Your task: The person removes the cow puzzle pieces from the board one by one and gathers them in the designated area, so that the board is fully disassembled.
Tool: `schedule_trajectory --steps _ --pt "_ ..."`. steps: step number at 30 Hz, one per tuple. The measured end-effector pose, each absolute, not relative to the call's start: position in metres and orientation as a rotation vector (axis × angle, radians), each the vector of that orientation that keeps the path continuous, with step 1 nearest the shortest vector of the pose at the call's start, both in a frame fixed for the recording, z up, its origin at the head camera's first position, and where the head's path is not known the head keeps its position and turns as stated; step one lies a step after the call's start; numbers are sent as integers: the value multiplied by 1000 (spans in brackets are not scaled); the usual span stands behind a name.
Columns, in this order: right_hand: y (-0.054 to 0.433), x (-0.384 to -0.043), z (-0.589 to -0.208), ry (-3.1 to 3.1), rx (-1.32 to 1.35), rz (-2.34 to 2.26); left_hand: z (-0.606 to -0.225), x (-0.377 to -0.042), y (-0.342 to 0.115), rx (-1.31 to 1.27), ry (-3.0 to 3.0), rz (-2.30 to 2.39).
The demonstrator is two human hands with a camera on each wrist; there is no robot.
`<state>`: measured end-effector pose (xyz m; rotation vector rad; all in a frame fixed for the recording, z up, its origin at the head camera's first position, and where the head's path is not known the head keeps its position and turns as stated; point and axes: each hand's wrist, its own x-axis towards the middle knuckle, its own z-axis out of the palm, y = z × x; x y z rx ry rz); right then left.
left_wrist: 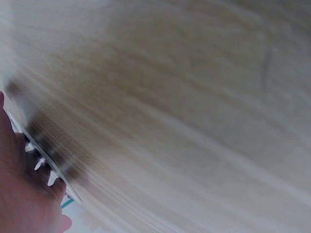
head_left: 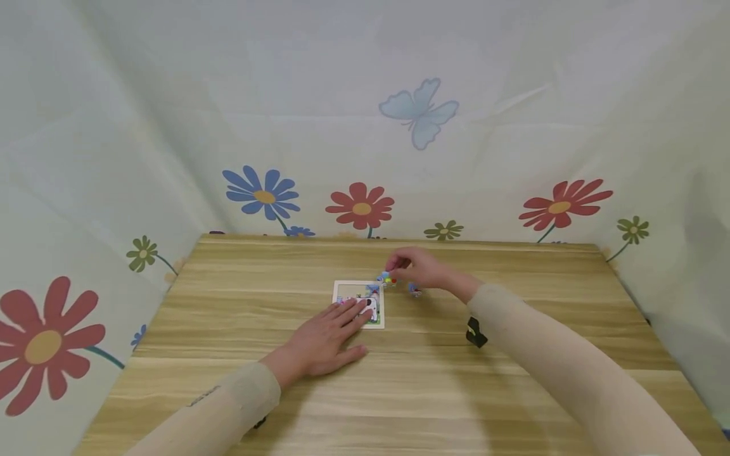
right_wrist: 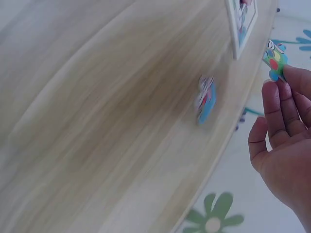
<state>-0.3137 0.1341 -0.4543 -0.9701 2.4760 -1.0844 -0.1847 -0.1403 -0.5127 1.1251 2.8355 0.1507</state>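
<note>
A square jigsaw puzzle with a white frame [head_left: 382, 310] lies on the wooden table, partly filled with a cartoon picture. Flat across its lower left part rests my left hand [head_left: 333, 335], fingers spread straight, hiding some of the picture. Between thumb and fingertips my right hand [head_left: 419, 267] pinches a colourful puzzle piece [right_wrist: 275, 60], just off the frame's upper right corner in the head view. Another puzzle piece [head_left: 414, 290], blue with some red, lies on the table to the right of the frame, below the right hand; it also shows in the right wrist view.
The wood-grain table [head_left: 239, 304] reaches back to a pale curtain [head_left: 308, 126] printed with flowers and a butterfly. A small black object [head_left: 476, 332] shows at the right sleeve, apparently the wrist camera.
</note>
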Motion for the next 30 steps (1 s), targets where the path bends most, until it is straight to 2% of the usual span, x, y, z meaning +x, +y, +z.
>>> schedule_trajectory --steps 15,30 --pt "202 -309 -463 2539 -893 -1007 -513 -184 -143 1130 2839 175" --pt "228 -310 -473 2562 -848 -963 -514 -185 -141 1135 2841 160"
